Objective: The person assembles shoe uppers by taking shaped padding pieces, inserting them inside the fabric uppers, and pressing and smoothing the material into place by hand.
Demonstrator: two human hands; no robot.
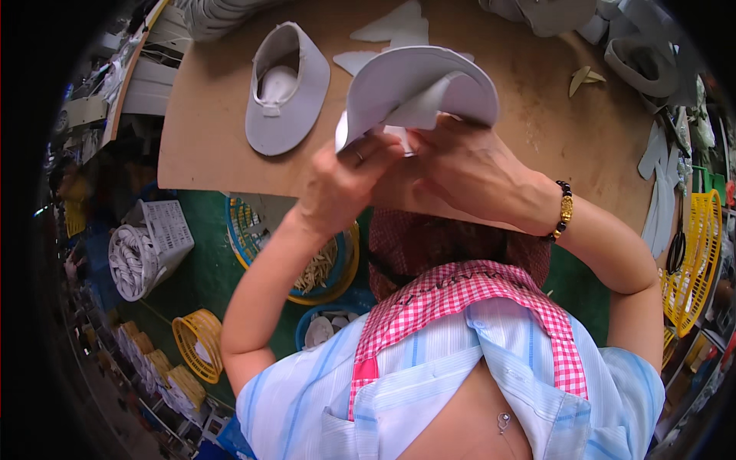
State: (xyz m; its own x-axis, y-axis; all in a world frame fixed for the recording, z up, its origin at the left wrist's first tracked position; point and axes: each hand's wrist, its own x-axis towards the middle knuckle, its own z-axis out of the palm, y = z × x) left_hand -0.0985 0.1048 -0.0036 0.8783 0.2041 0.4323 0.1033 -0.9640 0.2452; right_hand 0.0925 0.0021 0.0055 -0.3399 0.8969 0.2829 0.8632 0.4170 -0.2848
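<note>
Over the near part of the brown table, both my hands hold a white visor-like piece with a broad curved edge. A folded flap stands out inside its curve. My left hand, with a ring on one finger, pinches its near left edge. Beside it, my right hand is closed on the near side, its fingertips partly hidden by the piece. A similar white piece lies on the table to the left, with a rounded front, an upright band around an opening and a small tab.
White cut scraps lie at the table's far side, and two small beige strips farther right. Pale pieces crowd the far right corner. Below stand a basket of beige strips, a yellow basket and a white crate. A yellow basket leans at right.
</note>
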